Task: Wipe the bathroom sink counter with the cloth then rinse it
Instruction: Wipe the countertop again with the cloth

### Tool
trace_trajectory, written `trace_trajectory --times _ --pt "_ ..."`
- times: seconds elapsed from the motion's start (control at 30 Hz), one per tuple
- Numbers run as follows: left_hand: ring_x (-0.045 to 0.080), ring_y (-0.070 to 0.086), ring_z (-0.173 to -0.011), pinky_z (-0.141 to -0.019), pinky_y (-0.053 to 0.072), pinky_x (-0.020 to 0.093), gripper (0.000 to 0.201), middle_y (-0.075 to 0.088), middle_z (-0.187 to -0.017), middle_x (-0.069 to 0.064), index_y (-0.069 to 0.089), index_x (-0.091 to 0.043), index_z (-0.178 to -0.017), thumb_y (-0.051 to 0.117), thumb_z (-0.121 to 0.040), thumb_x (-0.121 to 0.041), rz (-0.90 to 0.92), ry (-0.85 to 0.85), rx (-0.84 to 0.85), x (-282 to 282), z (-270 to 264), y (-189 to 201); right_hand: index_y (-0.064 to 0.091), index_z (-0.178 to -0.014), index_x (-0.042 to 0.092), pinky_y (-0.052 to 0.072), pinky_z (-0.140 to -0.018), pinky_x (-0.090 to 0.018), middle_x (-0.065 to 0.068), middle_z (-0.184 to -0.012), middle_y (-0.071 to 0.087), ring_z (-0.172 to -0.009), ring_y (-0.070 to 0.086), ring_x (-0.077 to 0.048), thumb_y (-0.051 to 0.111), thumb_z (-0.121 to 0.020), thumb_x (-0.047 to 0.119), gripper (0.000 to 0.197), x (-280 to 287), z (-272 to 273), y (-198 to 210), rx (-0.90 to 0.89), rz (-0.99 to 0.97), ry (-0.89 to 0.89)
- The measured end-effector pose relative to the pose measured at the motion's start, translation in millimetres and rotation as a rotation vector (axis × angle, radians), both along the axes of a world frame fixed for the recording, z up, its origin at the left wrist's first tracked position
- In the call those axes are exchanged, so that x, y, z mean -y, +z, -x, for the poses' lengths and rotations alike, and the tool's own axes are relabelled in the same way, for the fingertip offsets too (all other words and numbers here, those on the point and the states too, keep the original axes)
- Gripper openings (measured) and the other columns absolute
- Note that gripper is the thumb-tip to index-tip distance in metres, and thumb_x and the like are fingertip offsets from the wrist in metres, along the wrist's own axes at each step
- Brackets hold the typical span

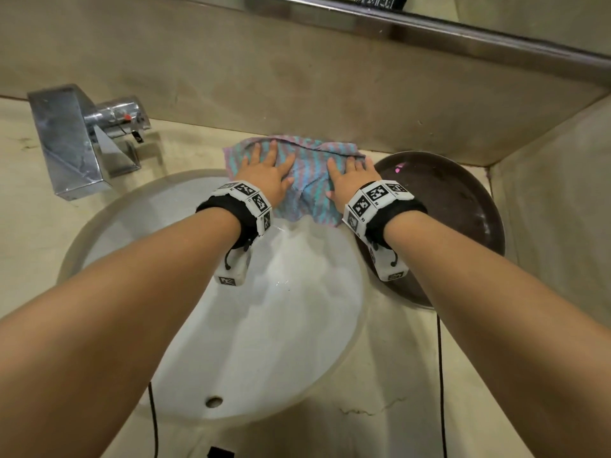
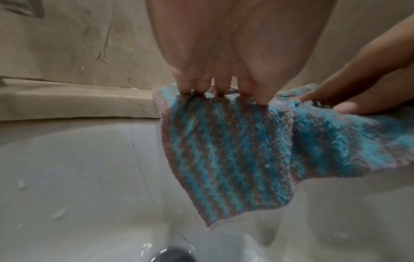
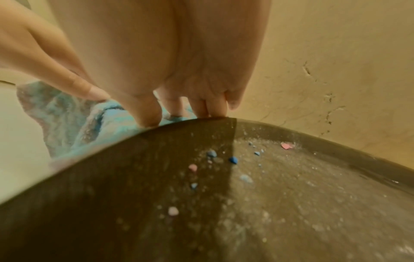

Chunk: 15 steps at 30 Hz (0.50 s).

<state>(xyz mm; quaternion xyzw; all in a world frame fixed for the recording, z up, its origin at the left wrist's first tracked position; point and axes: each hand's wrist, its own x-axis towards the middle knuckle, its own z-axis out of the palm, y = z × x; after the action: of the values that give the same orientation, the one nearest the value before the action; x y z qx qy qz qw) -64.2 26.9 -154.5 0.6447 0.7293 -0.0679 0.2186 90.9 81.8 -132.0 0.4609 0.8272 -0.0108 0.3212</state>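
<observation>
A: Which step is in hand?

B: The wiping, I judge. The striped cloth (image 1: 299, 175) lies spread on the table (image 1: 29, 223) behind the white sink (image 1: 231, 325), and its near edge hangs over the rim into the bowl. Both hands press on it. The left hand (image 1: 264, 171) is flat, fingers straight, on the cloth's left part. The right hand (image 1: 352, 180) is flat on the right part, just beside the dark round basin (image 1: 463, 206).

A: So neither grip has closed round it?

B: No. Both are released: palms and straight fingers push down, nothing is pinched. The left wrist view shows the fingertips (image 2: 201, 88) on the cloth's top edge and the cloth hanging below.

A: And the rinse?

B: Not yet begun, by my reading. The tap (image 1: 76, 140) stands well to the left, and I see no water running from it.

A: What does the next move call for?

B: Steady downward pressure while sliding the cloth along the strip by the wall, and keeping the right fingers off the basin's rim. For rinsing, the cloth must be gathered and carried left under the tap.
</observation>
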Motion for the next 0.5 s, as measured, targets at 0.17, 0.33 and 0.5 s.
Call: trace_trajectory --times 0.17,0.33,0.5 --pt "0.038 0.0 -0.145 -0.118 0.012 0.047 0.052 0.001 -0.159 0.011 0.01 -0.02 -0.149 0.023 -0.101 -0.034 0.007 -0.038 0.006 4.4 -2.1 2.2 0.002 -0.15 0.013 0.003 -0.12 -0.045 -0.024 -0.154 0.015 -0.145 0.015 -0.034 0.031 -0.098 0.038 0.064 3.3 0.3 4.4 0.011 0.019 0.017" --pt "0.03 0.0 -0.147 -0.117 0.017 0.045 0.051 0.0 -0.159 0.009 0.01 -0.016 -0.15 0.021 -0.102 -0.03 0.039 -0.059 0.015 8.9 -3.8 8.2 0.001 -0.15 0.008 0.003 -0.121 -0.044 -0.025 -0.155 0.011 -0.145 0.013 -0.035 0.042 -0.095 0.037 0.074 7.5 -0.4 6.6 0.039 0.059 0.028" --pt "0.026 0.006 -0.147 -0.114 0.026 0.048 0.049 0.005 -0.158 0.011 0.014 -0.01 -0.148 0.018 -0.102 -0.025 0.058 -0.069 0.02 13.2 -5.9 10.4 0.016 -0.147 0.005 0.008 -0.121 -0.041 -0.02 -0.152 0.024 -0.143 0.021 -0.035 0.037 -0.098 0.025 0.057 12.8 -0.9 6.5 -0.012 0.078 0.035"
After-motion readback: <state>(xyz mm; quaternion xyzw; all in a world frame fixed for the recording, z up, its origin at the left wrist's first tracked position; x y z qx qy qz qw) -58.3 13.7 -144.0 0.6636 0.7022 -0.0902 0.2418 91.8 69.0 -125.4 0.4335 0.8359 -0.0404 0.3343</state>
